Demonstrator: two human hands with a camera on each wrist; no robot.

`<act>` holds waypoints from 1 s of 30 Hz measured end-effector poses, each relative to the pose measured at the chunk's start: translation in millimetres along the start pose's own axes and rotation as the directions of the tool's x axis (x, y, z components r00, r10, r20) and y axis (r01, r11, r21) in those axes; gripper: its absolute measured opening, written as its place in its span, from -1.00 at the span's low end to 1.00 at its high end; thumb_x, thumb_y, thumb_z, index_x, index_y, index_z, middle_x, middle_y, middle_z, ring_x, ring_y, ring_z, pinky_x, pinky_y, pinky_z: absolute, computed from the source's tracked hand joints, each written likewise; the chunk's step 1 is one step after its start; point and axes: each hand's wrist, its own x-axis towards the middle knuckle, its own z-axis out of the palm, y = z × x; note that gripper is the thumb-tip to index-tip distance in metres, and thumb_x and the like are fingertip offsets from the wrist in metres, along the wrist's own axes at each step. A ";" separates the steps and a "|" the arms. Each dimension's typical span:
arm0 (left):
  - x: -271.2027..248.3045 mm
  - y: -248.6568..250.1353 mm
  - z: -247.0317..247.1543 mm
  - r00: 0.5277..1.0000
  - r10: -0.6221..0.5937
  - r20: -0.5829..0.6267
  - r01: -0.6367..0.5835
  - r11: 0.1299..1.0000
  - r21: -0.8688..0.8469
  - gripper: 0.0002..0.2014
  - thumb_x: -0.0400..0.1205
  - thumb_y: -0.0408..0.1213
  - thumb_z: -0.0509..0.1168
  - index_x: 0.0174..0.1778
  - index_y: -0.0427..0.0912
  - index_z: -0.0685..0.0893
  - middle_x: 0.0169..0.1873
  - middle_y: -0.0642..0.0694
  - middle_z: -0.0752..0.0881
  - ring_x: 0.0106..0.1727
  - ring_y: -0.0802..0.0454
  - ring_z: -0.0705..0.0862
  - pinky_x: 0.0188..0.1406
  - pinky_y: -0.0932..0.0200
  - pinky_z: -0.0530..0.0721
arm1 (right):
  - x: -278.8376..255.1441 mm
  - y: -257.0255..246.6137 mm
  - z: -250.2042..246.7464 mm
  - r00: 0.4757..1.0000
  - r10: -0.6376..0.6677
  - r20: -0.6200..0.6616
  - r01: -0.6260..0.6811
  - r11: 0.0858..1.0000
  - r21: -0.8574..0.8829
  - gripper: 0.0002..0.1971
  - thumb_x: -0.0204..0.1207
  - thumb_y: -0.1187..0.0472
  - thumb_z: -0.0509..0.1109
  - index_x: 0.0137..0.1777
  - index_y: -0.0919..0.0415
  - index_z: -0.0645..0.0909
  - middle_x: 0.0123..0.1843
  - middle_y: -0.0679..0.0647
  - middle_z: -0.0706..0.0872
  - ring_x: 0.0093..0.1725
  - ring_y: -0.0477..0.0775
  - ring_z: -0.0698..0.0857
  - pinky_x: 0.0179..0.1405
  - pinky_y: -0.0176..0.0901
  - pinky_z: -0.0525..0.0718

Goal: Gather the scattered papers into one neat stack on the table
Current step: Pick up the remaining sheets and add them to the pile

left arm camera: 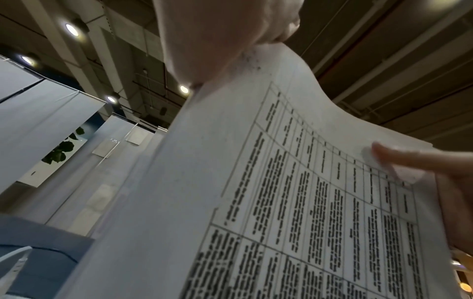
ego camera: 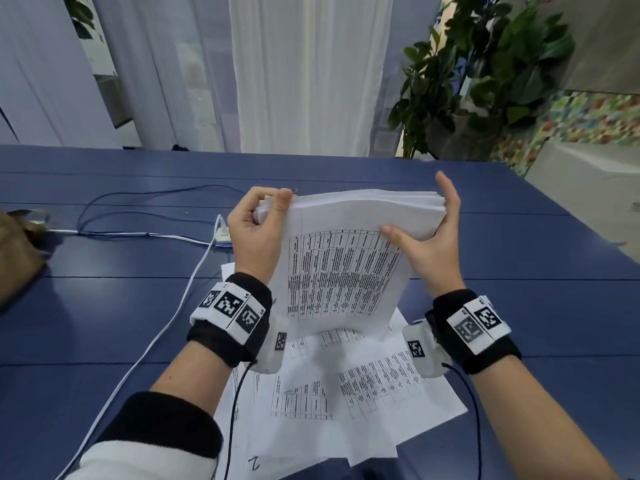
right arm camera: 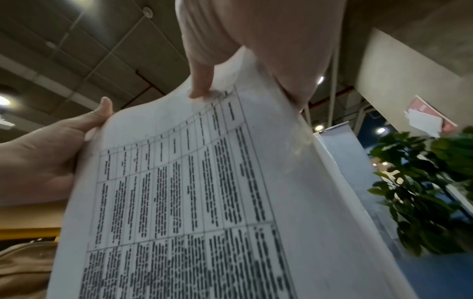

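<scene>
Both hands hold the sheaf (ego camera: pixel 346 265) upright near the desk's (ego camera: pixel 519 306) front edge, bottom edge down on loose sheets (ego camera: pixel 363 393) (not yet gathered): left hand (ego camera: pixel 254 233) fingers (ego camera: pixel 273 202) curled round one top corner, right hand (ego camera: pixel 433 251) thumb and straight fingers clamping the other side, so best loosen slightly and tap it square.

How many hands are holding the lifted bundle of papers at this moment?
2. The left hand grips the paper bundle at its upper left corner; the right hand pinches its right edge, thumb on the front page.
</scene>
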 end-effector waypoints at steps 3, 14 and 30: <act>-2.7 -1.0 -1.9 0.998 0.051 0.023 -0.052 0.998 0.020 -0.80 0.48 -0.06 0.38 -0.07 -0.01 0.55 -0.21 0.19 0.69 -0.19 0.44 0.63 -0.16 0.53 0.55 | 3.7 -6.5 3.2 0.992 -0.127 -0.011 0.125 0.988 -0.093 -0.27 0.35 0.14 0.54 0.44 -0.26 0.24 0.25 0.27 0.53 0.24 0.16 0.60 0.27 0.05 0.62; -11.9 -17.9 -8.0 0.997 -0.080 0.022 0.078 0.995 0.067 -0.25 0.31 -0.53 0.55 0.31 -0.08 0.31 0.11 0.09 0.52 -0.10 0.43 0.63 -0.08 0.47 0.61 | 9.1 -9.2 1.7 0.994 -0.073 -0.081 0.071 0.997 -0.024 -0.39 0.47 0.37 0.44 0.49 0.11 0.35 0.00 -0.19 0.63 0.01 -0.31 0.68 0.13 -0.26 0.66; -13.1 -32.8 6.7 0.943 -0.331 -0.040 0.333 0.938 0.091 -0.76 0.47 -0.38 0.46 -0.13 0.00 0.56 -0.21 0.06 0.69 -0.19 0.22 0.67 -0.28 0.52 0.63 | 16.0 21.8 12.3 0.975 0.215 -0.051 -0.212 0.975 0.062 -0.69 0.30 0.40 0.57 0.00 0.15 0.63 -0.15 -0.17 0.78 -0.15 -0.23 0.79 -0.12 -0.37 0.72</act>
